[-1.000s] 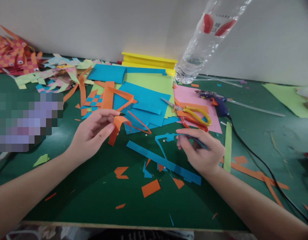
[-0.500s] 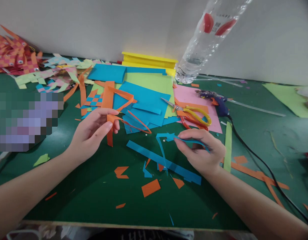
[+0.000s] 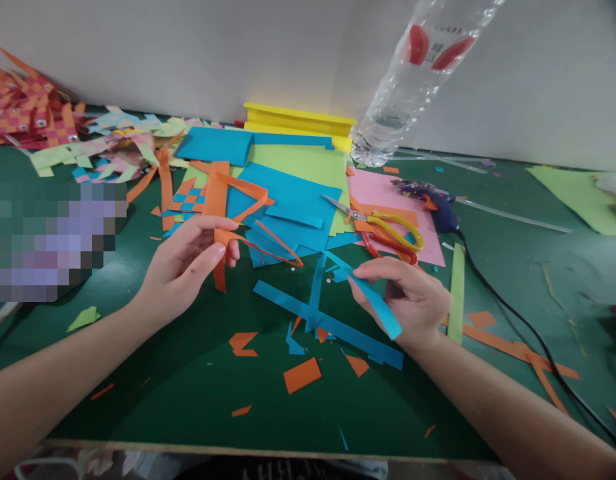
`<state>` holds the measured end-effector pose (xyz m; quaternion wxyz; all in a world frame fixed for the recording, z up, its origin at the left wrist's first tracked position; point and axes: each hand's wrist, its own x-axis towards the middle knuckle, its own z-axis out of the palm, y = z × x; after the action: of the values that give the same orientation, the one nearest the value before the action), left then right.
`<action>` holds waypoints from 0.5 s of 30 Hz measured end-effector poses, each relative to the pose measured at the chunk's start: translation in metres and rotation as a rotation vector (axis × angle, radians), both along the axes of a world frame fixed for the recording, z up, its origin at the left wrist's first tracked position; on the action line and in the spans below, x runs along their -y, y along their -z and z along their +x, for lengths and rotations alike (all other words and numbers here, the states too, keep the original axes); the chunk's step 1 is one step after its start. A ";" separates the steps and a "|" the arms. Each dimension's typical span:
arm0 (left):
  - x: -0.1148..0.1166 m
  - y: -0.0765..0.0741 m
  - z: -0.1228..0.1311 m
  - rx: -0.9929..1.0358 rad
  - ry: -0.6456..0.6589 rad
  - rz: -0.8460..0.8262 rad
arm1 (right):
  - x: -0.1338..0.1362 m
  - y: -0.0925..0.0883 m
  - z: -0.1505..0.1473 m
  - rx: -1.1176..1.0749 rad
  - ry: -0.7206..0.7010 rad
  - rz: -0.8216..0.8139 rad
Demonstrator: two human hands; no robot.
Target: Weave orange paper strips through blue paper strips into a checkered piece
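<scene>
Between thumb and fingers, my left hand [image 3: 188,263] pinches an orange paper strip [image 3: 227,237], its folded loop pointing right. My right hand [image 3: 405,293] is closed on a folded blue paper strip [image 3: 375,303]; one leg slants down toward my wrist, the other hangs to the left. Under that hanging leg a flat blue strip [image 3: 288,305] lies across the green table. Scissors [image 3: 388,227] with yellow and red handles rest just beyond my right hand. A small woven blue-and-orange piece [image 3: 188,200] lies beyond my left hand.
Blue sheets [image 3: 288,193] and a pink sheet [image 3: 433,243] lie at the back. A glue gun [image 3: 441,210] trails a black cord on the right. A clear bottle [image 3: 403,100] leans against the wall. Woven paper fish [image 3: 33,107] are heaped far left. Orange scraps [image 3: 302,375] lie in front.
The blue strip has turned in my right hand: its flat face now shows, and the hanging leg looks wider. My left hand and the orange strip have stayed almost still.
</scene>
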<state>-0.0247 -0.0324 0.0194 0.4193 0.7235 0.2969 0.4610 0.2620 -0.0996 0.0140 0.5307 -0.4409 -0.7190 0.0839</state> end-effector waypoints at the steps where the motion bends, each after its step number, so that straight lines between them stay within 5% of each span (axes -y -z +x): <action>1: 0.000 0.000 0.000 0.001 0.001 0.002 | 0.000 -0.001 0.000 0.014 0.004 -0.009; 9: 0.000 0.000 0.000 0.029 0.013 -0.013 | 0.000 0.003 -0.001 -0.064 0.044 0.001; 15: -0.001 0.005 -0.002 0.064 -0.098 -0.043 | -0.001 0.006 0.004 -0.190 -0.213 -0.092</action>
<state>-0.0272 -0.0311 0.0145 0.4210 0.6837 0.3285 0.4974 0.2661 -0.0981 0.0085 0.5638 -0.3758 -0.7036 0.2142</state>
